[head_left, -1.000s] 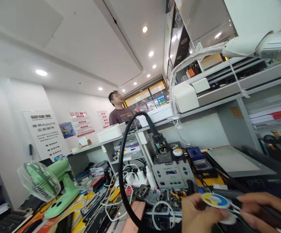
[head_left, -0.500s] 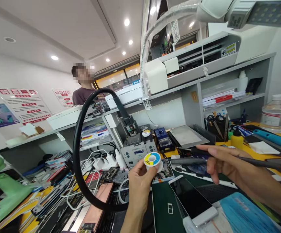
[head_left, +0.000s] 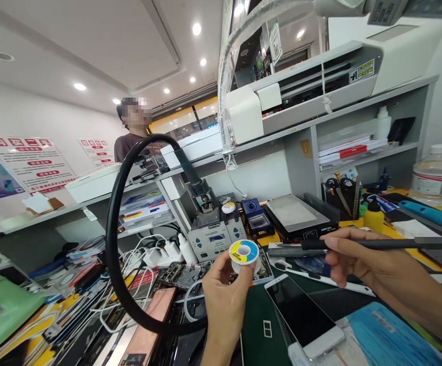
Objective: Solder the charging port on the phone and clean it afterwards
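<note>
My left hand (head_left: 224, 305) is closed on a solder wire spool (head_left: 253, 252) with a yellow and blue label, held up between thumb and fingers over the bench. In my right hand (head_left: 363, 260) is a soldering iron (head_left: 314, 244), gripped like a pen; its black handle runs to the right and its thin tip points left, a little apart from the spool. Below my hands lie a white phone (head_left: 300, 312) with a dark screen and a small white two-window frame (head_left: 267, 329) on the green mat (head_left: 257, 305). An opened device with bare circuitry lies partly hidden behind the spool.
A thick black hose (head_left: 116, 264) loops close to my left forearm. At the back stand a grey rework station (head_left: 213, 243), a blue soldering station (head_left: 258, 219) and a flat heating plate (head_left: 297, 212). A person (head_left: 133, 137) stands beyond the shelf.
The soldering iron has lowered a little and lies more level. The spool has shifted slightly to the right with my left hand. The whole view has moved a little.
</note>
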`<action>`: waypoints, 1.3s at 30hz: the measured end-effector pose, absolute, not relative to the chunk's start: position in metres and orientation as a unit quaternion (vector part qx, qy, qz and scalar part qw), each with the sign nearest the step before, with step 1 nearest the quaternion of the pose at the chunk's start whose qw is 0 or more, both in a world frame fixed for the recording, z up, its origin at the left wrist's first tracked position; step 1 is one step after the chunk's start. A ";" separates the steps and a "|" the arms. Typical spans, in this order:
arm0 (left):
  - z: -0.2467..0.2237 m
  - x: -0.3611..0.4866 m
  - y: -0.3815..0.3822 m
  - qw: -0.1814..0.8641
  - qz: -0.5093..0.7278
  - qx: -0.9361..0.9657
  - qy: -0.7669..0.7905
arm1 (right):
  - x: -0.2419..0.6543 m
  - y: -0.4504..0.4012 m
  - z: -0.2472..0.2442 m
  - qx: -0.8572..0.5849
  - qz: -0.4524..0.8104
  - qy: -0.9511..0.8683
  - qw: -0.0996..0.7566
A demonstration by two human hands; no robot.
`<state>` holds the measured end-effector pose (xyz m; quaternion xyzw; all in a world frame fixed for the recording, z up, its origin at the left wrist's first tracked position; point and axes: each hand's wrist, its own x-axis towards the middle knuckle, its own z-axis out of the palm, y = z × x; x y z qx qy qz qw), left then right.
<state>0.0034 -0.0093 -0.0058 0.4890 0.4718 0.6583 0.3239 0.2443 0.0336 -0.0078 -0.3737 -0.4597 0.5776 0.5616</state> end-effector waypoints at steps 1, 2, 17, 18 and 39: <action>-0.007 0.003 -0.009 0.310 0.654 0.498 0.478 | 0.244 0.033 -0.008 -0.374 0.578 -0.460 0.561; -0.008 0.003 -0.009 0.296 0.651 0.507 0.481 | 0.243 0.032 -0.008 -0.374 0.578 -0.460 0.560; -0.010 0.004 -0.008 0.227 0.639 0.538 0.500 | 0.242 0.030 -0.010 -0.380 0.584 -0.467 0.545; -0.010 0.004 -0.008 0.226 0.639 0.539 0.501 | 0.243 0.030 -0.010 -0.381 0.585 -0.467 0.543; -0.011 0.003 -0.007 0.225 0.620 0.551 0.511 | 0.240 0.030 -0.008 -0.374 0.586 -0.477 0.538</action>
